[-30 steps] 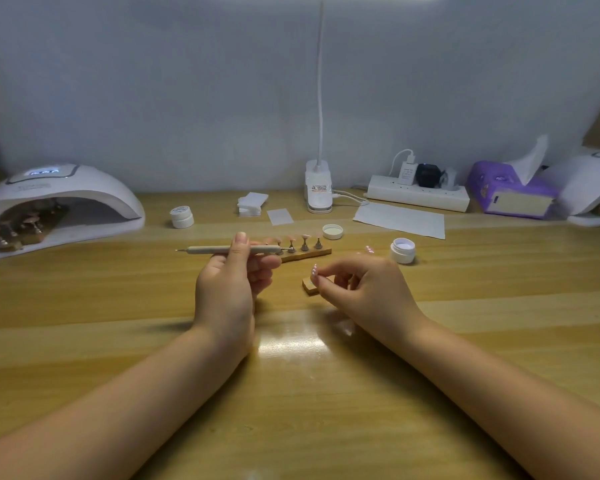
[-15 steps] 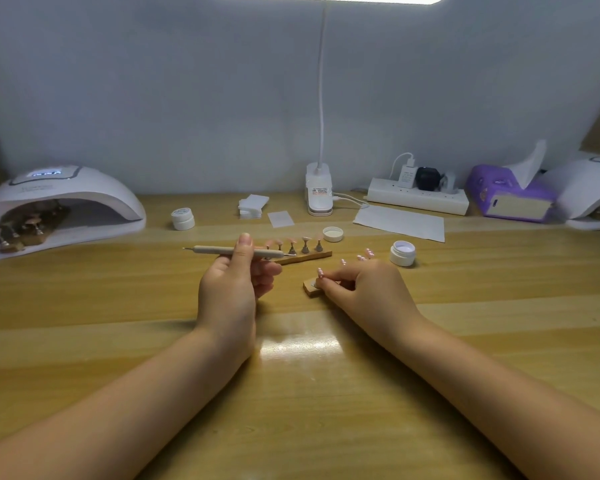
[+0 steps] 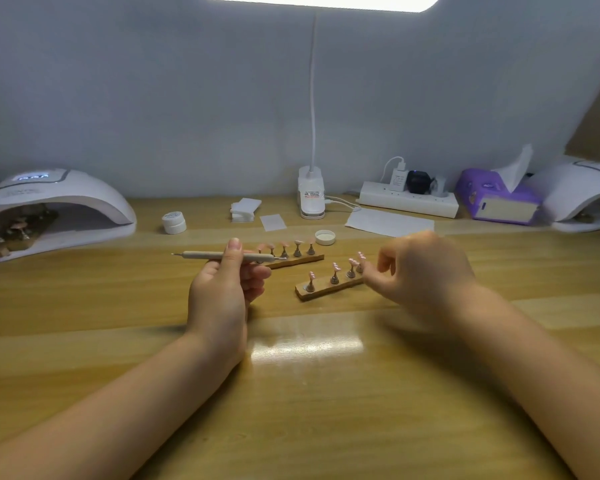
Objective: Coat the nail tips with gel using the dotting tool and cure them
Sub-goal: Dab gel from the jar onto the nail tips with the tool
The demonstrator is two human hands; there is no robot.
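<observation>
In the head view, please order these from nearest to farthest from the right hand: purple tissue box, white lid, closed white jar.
From the right hand:
1. White lid, just to its left, slightly behind.
2. Purple tissue box, back right.
3. Closed white jar, far left, beyond the left hand.

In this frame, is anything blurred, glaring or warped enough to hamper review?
Head view: the right hand is smeared by motion blur, so its grip cannot be read; the left hand and dotting tool are sharp. The overhead lamp is blown out, and its glare streaks the table. Wide-angle distortion bows the table's far edge and the nail dryers at both sides.
</observation>
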